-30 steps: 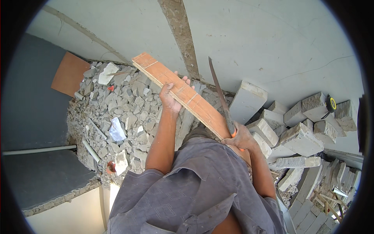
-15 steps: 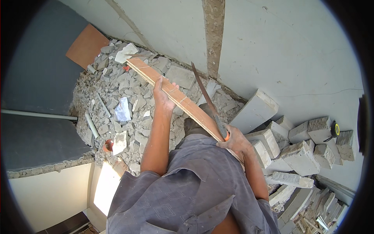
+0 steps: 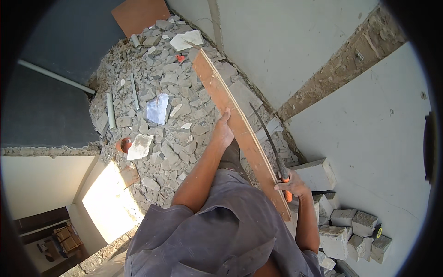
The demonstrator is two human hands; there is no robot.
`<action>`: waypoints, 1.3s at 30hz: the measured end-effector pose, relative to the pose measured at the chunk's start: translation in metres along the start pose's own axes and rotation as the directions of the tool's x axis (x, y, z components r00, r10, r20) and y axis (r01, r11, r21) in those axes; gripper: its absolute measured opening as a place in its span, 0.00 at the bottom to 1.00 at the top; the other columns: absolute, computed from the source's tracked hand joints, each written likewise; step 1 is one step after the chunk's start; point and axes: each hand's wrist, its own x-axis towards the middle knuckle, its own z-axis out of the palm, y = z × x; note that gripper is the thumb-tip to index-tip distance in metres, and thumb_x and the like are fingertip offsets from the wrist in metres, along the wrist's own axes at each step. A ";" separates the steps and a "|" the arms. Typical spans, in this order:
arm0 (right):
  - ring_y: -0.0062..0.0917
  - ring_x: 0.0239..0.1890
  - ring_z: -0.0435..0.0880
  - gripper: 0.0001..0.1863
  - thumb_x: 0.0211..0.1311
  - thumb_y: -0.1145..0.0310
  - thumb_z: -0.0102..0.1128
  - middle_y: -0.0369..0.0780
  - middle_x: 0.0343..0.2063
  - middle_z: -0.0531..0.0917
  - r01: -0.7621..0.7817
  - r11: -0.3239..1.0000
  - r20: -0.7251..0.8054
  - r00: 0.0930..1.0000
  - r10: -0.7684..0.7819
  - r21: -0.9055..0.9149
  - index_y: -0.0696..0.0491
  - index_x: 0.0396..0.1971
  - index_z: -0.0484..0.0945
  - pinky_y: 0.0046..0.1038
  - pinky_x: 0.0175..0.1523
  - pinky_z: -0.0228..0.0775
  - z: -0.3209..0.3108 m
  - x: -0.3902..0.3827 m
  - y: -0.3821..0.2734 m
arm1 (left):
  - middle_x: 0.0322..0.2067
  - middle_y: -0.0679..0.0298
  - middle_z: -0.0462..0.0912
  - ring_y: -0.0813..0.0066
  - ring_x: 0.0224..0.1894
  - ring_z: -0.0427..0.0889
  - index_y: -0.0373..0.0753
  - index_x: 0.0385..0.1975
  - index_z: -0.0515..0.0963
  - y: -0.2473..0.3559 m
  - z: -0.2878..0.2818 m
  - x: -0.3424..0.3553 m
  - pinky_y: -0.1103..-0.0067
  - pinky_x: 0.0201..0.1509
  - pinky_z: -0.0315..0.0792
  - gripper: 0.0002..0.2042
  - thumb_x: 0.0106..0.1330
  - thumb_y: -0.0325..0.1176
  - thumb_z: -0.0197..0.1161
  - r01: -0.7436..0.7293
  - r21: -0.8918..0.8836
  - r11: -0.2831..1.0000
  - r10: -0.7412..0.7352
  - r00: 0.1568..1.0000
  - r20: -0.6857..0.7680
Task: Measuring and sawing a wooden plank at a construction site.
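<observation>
A long wooden plank point(image 3: 240, 131) runs slantwise through the middle of the view, its far end up over the heap of rubble and its near end down by the person's right side. The left hand point(image 3: 223, 134) is wrapped on the plank's left edge about midway along, thumb up against the wood and fingers closed on it. The right hand point(image 3: 291, 187) sits just beside the plank's lower end, clenched round the orange handle of a hand saw point(image 3: 270, 143), whose thin dark blade rises up and to the left, close alongside the plank's right edge; whether blade and wood touch cannot be told. Both forearms come up from a grey shirt point(image 3: 217, 231) that fills the lower middle. Under and left of the plank lies a broad pile of grey broken rubble point(image 3: 161, 115), with a crumpled pale sheet point(image 3: 158, 109) on it, short lengths of pale pipe point(image 3: 110, 111), a small orange pipe fitting point(image 3: 123, 144) and a flat whitish slab piece point(image 3: 139, 146). At the top edge a brown flat board point(image 3: 140, 14) lies beyond the heap. To the right, against the pale wall, a cluster of grey stone blocks point(image 3: 344, 228) is stacked near the right hand, with a yellow and black tape measure point(image 3: 377, 231) among them
</observation>
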 end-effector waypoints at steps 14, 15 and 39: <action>0.20 0.27 0.69 0.17 0.40 0.73 0.70 0.33 0.23 0.72 0.002 0.998 -0.320 0.947 -0.020 -0.057 0.57 0.31 0.72 0.26 0.35 0.66 -0.026 0.053 -0.144 | 0.52 0.59 0.74 0.61 0.54 0.74 0.39 0.56 0.64 0.194 0.021 0.004 0.58 0.60 0.67 0.21 0.68 0.43 0.54 -0.252 -0.050 0.966 0.246 0.963 -0.110; 0.19 0.26 0.68 0.16 0.39 0.74 0.70 0.32 0.23 0.72 0.070 0.997 -0.293 0.954 -0.072 -0.015 0.57 0.29 0.72 0.24 0.33 0.65 -0.030 0.054 -0.151 | 0.52 0.56 0.73 0.59 0.54 0.74 0.38 0.57 0.63 0.205 0.027 -0.003 0.57 0.60 0.66 0.23 0.68 0.45 0.53 -0.321 -0.125 0.939 0.322 0.947 -0.012; 0.35 0.28 0.83 0.14 0.49 0.79 0.60 0.48 0.22 0.79 0.849 0.337 0.392 0.496 -0.775 -0.408 0.61 0.38 0.74 0.29 0.34 0.73 -0.086 0.151 -0.478 | 0.44 0.58 0.79 0.70 0.49 0.77 0.33 0.52 0.71 0.248 0.097 -0.032 0.74 0.55 0.68 0.22 0.62 0.39 0.61 -0.475 0.801 0.364 0.875 0.470 -0.119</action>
